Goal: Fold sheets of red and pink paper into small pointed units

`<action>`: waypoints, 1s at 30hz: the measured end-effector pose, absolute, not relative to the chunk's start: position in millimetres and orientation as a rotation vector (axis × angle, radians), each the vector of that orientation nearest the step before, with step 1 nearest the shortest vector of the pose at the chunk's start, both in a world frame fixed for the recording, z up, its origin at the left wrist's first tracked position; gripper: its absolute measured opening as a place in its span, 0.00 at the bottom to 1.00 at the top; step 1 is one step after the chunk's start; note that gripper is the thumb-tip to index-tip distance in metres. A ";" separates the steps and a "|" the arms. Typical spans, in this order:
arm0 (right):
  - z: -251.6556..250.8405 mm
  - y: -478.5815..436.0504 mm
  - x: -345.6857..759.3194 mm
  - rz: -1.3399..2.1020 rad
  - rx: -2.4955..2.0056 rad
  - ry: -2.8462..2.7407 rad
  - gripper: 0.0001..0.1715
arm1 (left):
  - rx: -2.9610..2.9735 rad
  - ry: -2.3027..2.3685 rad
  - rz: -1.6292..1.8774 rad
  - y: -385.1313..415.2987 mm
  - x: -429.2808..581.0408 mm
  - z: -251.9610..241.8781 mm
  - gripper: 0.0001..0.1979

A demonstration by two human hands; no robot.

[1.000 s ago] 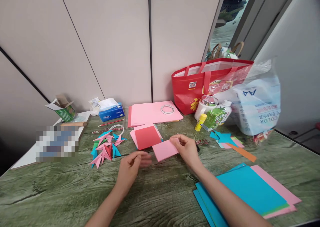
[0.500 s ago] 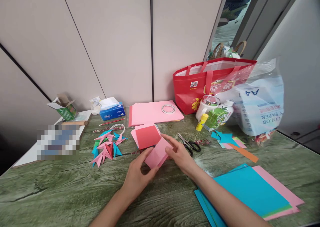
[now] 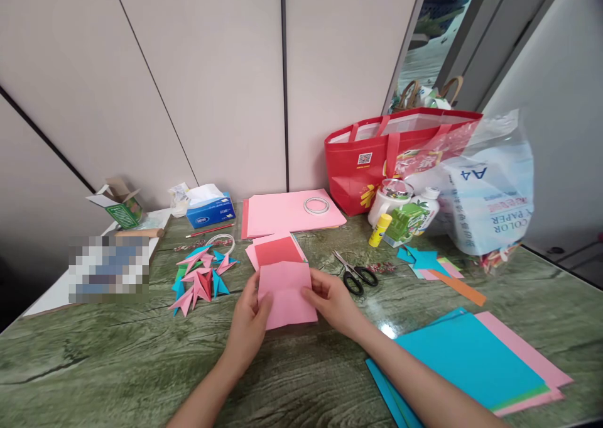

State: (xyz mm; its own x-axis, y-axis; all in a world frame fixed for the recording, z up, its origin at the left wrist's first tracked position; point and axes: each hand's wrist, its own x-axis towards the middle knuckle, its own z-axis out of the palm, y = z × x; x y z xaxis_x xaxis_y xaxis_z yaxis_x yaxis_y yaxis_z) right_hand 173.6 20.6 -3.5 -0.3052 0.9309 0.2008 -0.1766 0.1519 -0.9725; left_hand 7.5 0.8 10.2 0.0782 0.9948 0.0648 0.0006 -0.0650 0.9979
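Pink sheet: the pink sheet (image 3: 287,305) is front and centre over the table (image 3: 117,359), spread out with faint creases showing. From my feed I can't tell whether its lower edge touches down.
Left grip: my left hand (image 3: 249,315) has a narrow pinch on the sheet's left edge, thumb on the near face.
Right grip: same deal, my right hand (image 3: 333,299) pinches the right edge.
Step in hand: mid-fold paper handling, I'd say, sheet held flat between creases.
Next fold: imo it calls for squaring the edges first, then a light press along a crease; thin paper skews easily.
Hidden by the sheet: most of my fingertips, plus the near part of the red paper square (image 3: 277,251).
Right forearm: it cuts across the blue sheets (image 3: 471,359), which also run out of frame at the bottom.
Left side: that pixelated patch (image 3: 108,269) is unreadable, no clue.
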 end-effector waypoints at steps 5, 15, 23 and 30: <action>-2.8 25.1 178.5 1.424 -0.907 -1.147 0.21 | 1.286 1.002 1.216 0.5 5.7 19.1 0.36; -1.0 28.9 185.6 1.400 -0.946 -1.090 0.22 | 1.903 0.970 0.838 1.2 -5.8 26.9 0.21; -1.0 28.6 186.0 1.415 -0.931 -1.170 0.19 | 1.763 1.088 0.740 1.4 -1.8 26.8 0.08; 1.6 20.5 174.5 1.411 -0.867 -1.192 0.19 | 1.478 1.213 1.095 2.5 3.9 21.2 0.34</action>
